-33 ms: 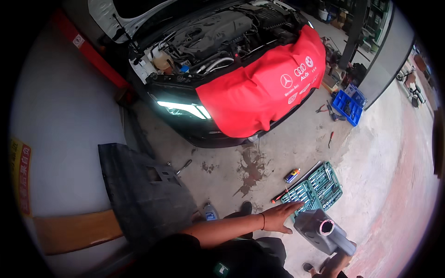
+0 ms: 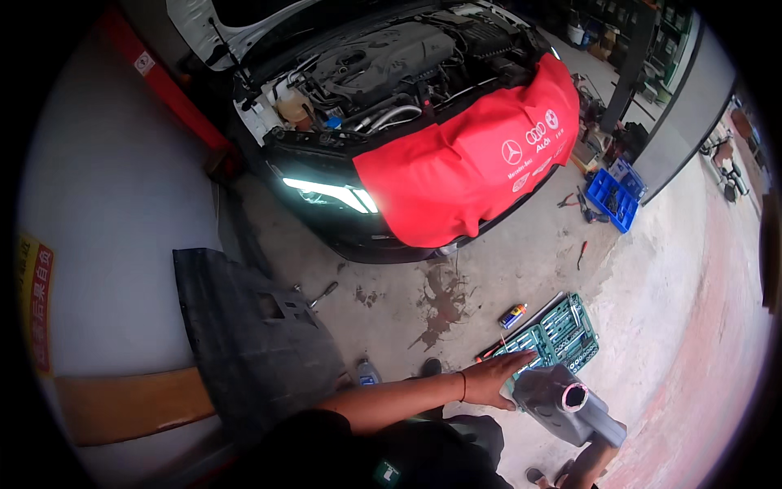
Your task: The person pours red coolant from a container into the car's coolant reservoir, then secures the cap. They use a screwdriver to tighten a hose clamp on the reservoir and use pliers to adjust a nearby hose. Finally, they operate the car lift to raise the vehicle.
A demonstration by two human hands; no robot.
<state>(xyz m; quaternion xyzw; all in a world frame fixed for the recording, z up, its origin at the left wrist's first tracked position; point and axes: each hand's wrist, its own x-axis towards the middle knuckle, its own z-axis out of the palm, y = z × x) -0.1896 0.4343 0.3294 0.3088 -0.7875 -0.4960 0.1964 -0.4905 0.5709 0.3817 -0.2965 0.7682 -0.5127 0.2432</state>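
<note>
A grey plastic jug is tilted in front of me, its uncapped round mouth facing up toward me. My right hand is closed around its handle at the lower right; part of that hand is hidden behind the jug. From the lower left my left forearm reaches across, and my left hand is at the jug's left end with fingers stretched and thumb apart. Whether it touches the jug I cannot tell. Beyond the jug, a green socket-set case lies open on the floor.
A car with its bonnet up stands ahead, a red cover over its front. A spray can lies by the case. Black panel and clear bottle are left. A blue tool tray and pliers lie right.
My left hand has come slightly closer to the jug's end. The whole view has shifted a little; the jug stays in my right hand.
</note>
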